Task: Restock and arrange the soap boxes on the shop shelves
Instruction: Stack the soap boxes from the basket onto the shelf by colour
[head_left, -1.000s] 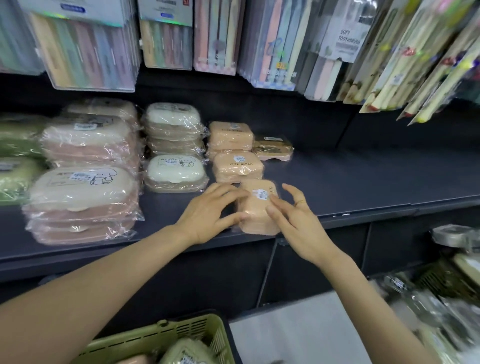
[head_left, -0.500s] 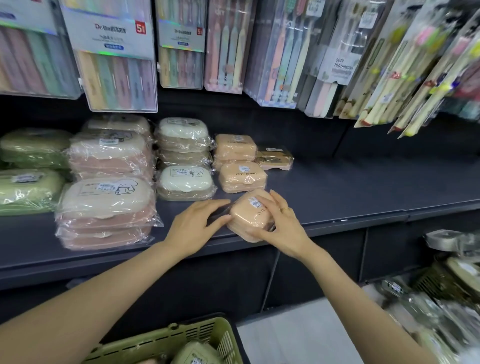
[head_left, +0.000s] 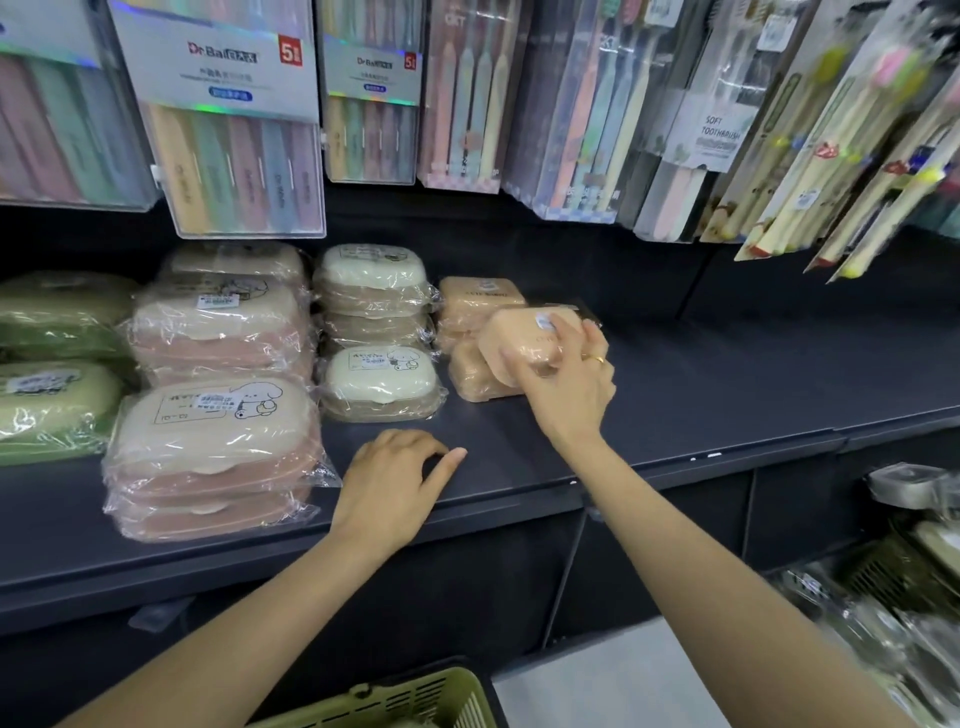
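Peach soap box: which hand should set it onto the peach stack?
Right. The right hand already holds the peach soap box in its grip just above the peach stack. The left hand rests empty near the shelf edge.

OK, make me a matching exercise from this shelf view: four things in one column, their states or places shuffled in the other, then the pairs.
Things:
1. peach soap box
2. left hand
3. green basket
4. toothbrush packs

States or places:
A. hanging above the shelf
B. held up in the right hand
C. at the bottom edge, below the shelf
D. holding nothing, over the shelf's front edge

Pairs: 1-B, 2-D, 3-C, 4-A
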